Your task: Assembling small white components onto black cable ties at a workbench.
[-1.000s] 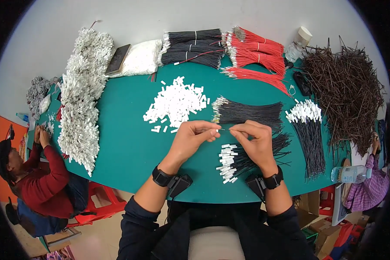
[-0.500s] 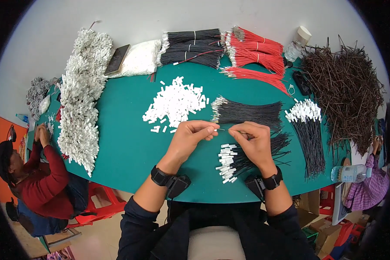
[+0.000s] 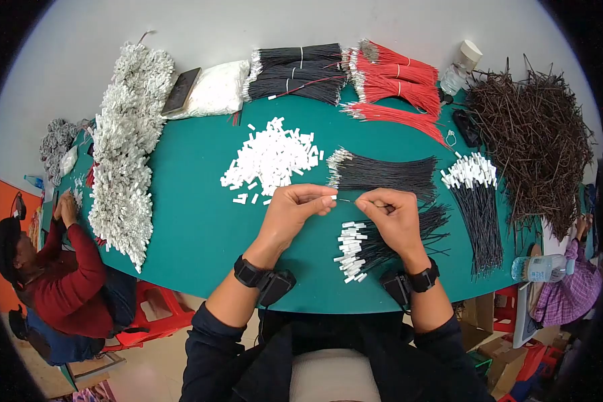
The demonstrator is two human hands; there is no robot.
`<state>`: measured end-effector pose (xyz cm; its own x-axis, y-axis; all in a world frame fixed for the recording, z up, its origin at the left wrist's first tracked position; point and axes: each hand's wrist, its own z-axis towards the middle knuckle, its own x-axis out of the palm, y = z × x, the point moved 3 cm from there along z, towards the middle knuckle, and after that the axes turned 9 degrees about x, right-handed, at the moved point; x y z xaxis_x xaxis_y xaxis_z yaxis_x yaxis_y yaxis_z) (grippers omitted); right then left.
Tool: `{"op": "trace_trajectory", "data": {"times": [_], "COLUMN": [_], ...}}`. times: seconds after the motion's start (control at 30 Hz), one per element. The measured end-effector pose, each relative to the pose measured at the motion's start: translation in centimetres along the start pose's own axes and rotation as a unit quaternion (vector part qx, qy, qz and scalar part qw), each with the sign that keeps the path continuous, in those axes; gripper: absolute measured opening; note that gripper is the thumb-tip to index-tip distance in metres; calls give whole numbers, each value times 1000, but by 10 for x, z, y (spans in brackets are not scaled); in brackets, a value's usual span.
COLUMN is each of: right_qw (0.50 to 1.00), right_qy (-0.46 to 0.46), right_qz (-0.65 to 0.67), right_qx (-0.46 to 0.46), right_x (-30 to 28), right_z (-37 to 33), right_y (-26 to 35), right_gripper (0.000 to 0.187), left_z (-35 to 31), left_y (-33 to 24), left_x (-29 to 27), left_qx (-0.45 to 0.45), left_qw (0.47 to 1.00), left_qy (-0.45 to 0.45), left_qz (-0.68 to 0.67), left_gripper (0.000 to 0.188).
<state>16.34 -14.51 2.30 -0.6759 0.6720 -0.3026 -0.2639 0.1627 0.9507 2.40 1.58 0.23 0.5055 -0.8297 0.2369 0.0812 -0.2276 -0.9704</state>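
Over the green table (image 3: 194, 221), my left hand (image 3: 293, 213) pinches a small white plastic connector housing (image 3: 333, 197) between thumb and forefinger. Facing it, my right hand (image 3: 394, 216) is closed on a thin black wire (image 3: 347, 200), whose end runs toward the housing. Whether the wire's tip sits inside the housing is too small to tell. Below my right hand lie black wires with white housings (image 3: 350, 253) on their ends. Just beyond both hands is a bundle of black wires (image 3: 388, 175) with bare metal ends. A heap of loose white housings (image 3: 271, 157) lies beyond my left hand.
Finished-looking black wires (image 3: 474, 214) fan out at right, beside a dark wire pile (image 3: 532, 141). Red wire bundles (image 3: 398, 77) and black bundles (image 3: 295, 70) line the back. A tall white heap (image 3: 124, 161) stands left. People sit at both sides; a bottle (image 3: 543, 268) lies right.
My right hand has shifted slightly right, widening the gap between my fingertips. More of the white housing shows at my left fingertips.
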Motion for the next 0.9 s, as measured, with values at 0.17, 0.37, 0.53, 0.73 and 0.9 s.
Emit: {"op": "trace_trajectory", "data": {"times": [0.17, 0.37, 0.53, 0.73, 0.9], "right_qw": [1000, 1000, 1000, 1000, 1000], "right_qy": [-1, -4, 2, 8, 6], "right_qz": [-8, -20, -26, -27, -24], "right_qx": [-4, -5, -8, -7, -14], "right_x": [0, -1, -1, 1, 0], "right_z": [0, 0, -1, -2, -1], "right_y": [2, 3, 7, 9, 8], "right_gripper": [7, 7, 7, 6, 6], "left_z": [0, 1, 1, 1, 1], "left_y": [1, 1, 0, 0, 0], "left_x": [0, 0, 0, 0, 0], "left_qx": [13, 11, 8, 9, 12], "left_qw": [1000, 1000, 1000, 1000, 1000], "left_qy": [3, 14, 14, 21, 23], "left_qz": [-4, -2, 4, 9, 10], "left_gripper": [19, 17, 16, 15, 15]}}
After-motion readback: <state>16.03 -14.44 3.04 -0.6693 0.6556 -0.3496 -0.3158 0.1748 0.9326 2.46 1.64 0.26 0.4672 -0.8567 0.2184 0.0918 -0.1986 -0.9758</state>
